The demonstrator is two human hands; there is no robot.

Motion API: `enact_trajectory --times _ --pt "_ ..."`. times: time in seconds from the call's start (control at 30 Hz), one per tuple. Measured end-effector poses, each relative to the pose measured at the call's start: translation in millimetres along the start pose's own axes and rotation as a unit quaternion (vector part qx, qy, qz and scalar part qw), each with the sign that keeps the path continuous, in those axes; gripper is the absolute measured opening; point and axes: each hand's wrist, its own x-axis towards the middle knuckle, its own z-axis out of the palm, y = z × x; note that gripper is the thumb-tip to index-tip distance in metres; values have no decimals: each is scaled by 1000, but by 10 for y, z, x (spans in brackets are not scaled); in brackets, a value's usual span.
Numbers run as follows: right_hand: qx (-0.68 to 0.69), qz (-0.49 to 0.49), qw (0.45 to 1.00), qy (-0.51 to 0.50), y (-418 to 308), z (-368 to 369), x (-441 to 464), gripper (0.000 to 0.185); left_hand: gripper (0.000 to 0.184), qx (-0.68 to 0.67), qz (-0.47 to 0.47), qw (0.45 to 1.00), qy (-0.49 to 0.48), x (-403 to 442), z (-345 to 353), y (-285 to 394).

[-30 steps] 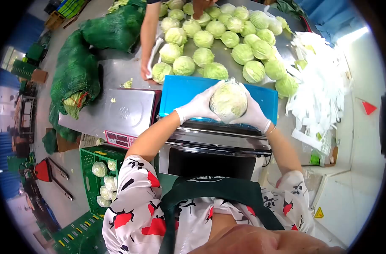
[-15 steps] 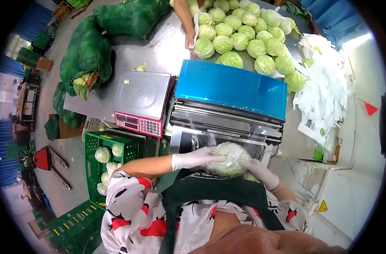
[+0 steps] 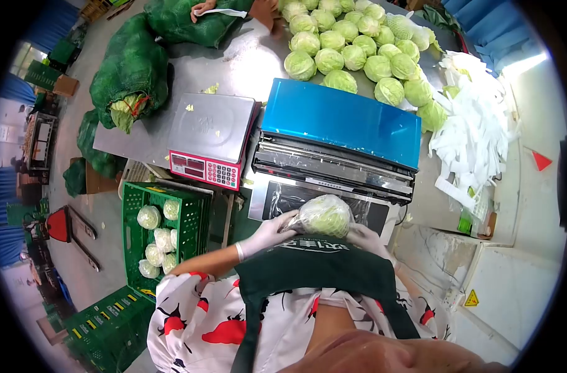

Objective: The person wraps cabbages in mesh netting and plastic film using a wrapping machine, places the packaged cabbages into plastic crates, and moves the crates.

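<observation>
A cabbage (image 3: 325, 216) in clear plastic film sits between my two gloved hands, over the front plate (image 3: 258, 204) of the film wrapping machine. My left hand (image 3: 269, 236) grips its left side, where bunched film shows by the fingertips. Against its right lower side lies my right hand (image 3: 367, 240), its fingers partly hidden behind the cabbage and the apron. The machine's blue cover (image 3: 341, 124) stands just beyond, with a film roll (image 3: 333, 163) below it.
Left of the machine is a scale (image 3: 212, 127). A green crate (image 3: 132, 239) holds several wrapped cabbages. Loose cabbages (image 3: 345, 37) fill the table's far side, beside white strips (image 3: 470, 130). Green mesh sacks (image 3: 131, 74) lie at the left, where a co-worker's hand (image 3: 202, 7) holds a white strip.
The film no longer stretches from the roll to the cabbage. My hands have shifted to the cabbage's lower sides, and it has moved slightly up and left. The co-worker's hand has moved left.
</observation>
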Motion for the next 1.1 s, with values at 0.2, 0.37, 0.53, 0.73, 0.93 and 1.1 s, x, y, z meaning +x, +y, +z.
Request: enact_trajectory --times 0.2,0.37,0.53,0.73,0.93,1.1 --pt "22 -77 968 238 278 148 -29 27 35 -26 65 987 148 9 -80 122" --pt "28 151 967 206 376 -48 -86 38 31 -259 -112 959 34 -96 -204 25" --pt "-354 64 923 135 1643 333 246 29 33 -80 -112 985 -102 172 619 -1075" --pt "157 42 987 1 1425 721 773 26 16 311 115 940 -80 360 554 -651" --pt "423 98 874 -216 -165 752 732 24 20 -140 166 958 188 541 -6 352" --pt "-104 -260 955 95 -683 919 750 21 49 -414 103 882 200 565 60 455"
